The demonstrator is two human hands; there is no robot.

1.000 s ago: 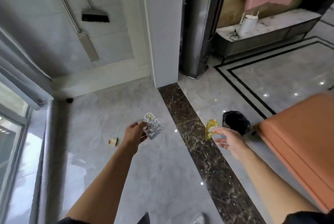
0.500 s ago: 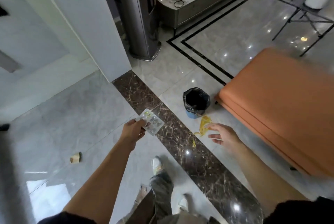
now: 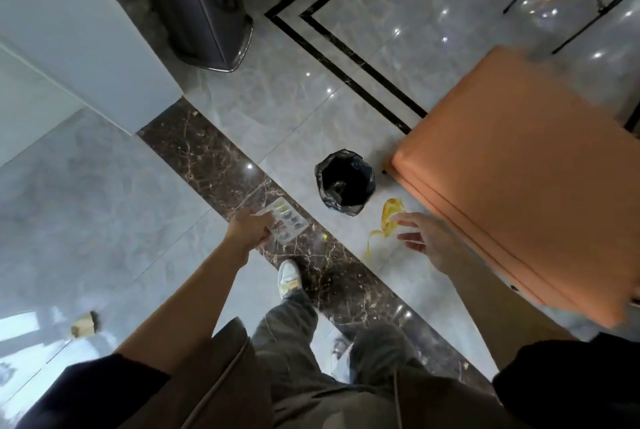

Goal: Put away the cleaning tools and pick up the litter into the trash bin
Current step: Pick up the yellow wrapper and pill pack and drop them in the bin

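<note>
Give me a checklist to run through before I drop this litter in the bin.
1. Trash bin mouth open and lined: ok.
2. Left hand grips the blister pack: ok.
3. Right hand holds the yellow wrapper: cannot tell; the wrapper is at the fingertips, but the fingers look spread.
4. A hand directly over the bin: not ok; both are short of it, one to each side.
5. All litter collected: not ok; a brown scrap lies on the floor at far left.
</note>
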